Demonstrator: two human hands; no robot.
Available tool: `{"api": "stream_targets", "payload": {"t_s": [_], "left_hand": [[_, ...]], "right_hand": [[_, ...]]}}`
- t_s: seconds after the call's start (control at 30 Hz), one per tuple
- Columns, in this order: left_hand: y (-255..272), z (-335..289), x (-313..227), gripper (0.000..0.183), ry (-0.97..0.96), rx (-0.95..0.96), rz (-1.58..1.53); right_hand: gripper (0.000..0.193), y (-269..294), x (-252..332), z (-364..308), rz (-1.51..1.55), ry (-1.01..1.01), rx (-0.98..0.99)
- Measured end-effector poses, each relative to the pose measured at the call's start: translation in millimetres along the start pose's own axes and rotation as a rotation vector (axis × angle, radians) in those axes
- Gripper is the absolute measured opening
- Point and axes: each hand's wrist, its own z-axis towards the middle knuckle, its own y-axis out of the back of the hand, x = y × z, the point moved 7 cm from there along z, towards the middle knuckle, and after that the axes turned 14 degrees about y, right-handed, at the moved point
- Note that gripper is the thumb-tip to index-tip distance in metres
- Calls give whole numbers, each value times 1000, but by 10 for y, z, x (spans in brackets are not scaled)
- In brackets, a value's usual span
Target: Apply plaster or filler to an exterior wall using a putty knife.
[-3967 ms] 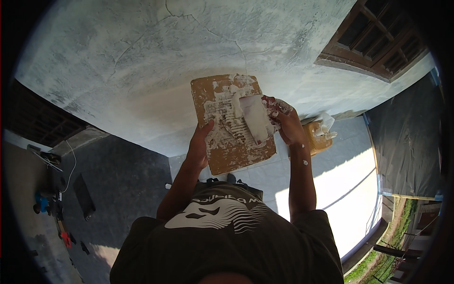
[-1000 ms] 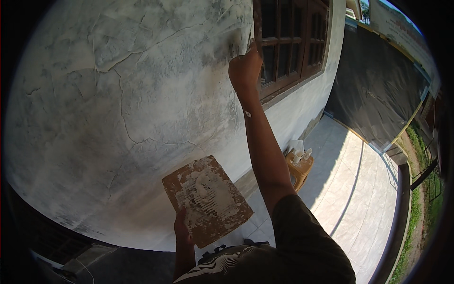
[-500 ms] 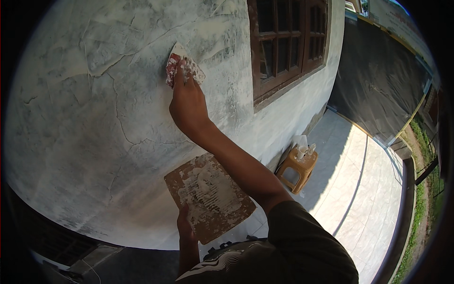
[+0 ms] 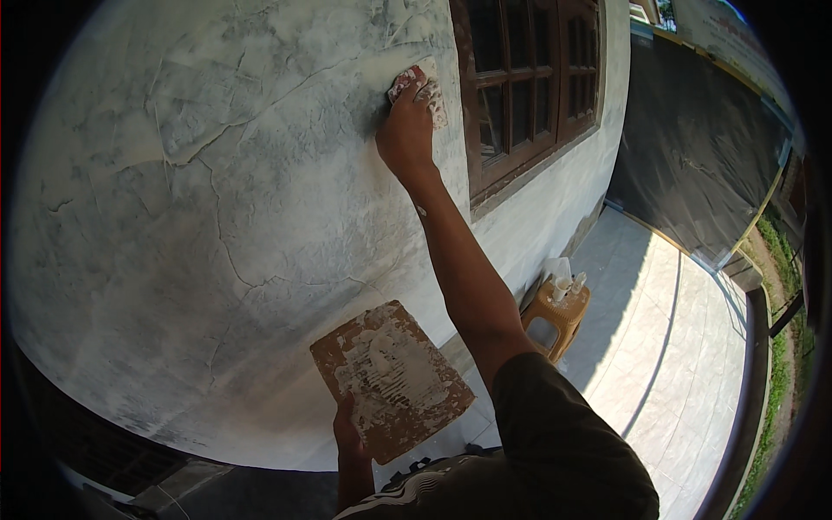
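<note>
My right hand [image 4: 406, 146], arm stretched out, grips a plaster-smeared red and white putty scraper [image 4: 437, 97] against the wall [image 4: 286, 182], just left of the window. The wall is grey-white, patchy and cracked. Lower down, my left hand [image 4: 347, 428] holds a square brown board [image 4: 332, 350] by its near left edge, with its thumb side showing and the other fingers hidden beneath. Pale ridged putty [image 4: 390, 364] is spread over the board's middle.
A brown wooden window [image 4: 524, 87] with panes stands right of the scraper. Below it, a tan plastic stool [image 4: 563, 314] carries small white containers [image 4: 562, 284]. Dark sheeting [image 4: 693, 139] hangs beyond the pale tiled floor [image 4: 676, 364].
My right hand has carried the scraper to the right and slightly up along the wall, closer to the window frame. The board in my left hand has shifted a little right and down in view.
</note>
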Motion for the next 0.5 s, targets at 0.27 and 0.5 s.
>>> {"api": "stream_targets", "payload": {"t_s": [0.27, 0.5], "left_hand": [[-3, 27, 51, 48, 61, 93, -61], [-60, -34, 26, 48, 13, 2, -34]], "right_hand": [[68, -23, 328, -284, 68, -12, 88], [68, -25, 657, -496, 39, 42, 99]]}}
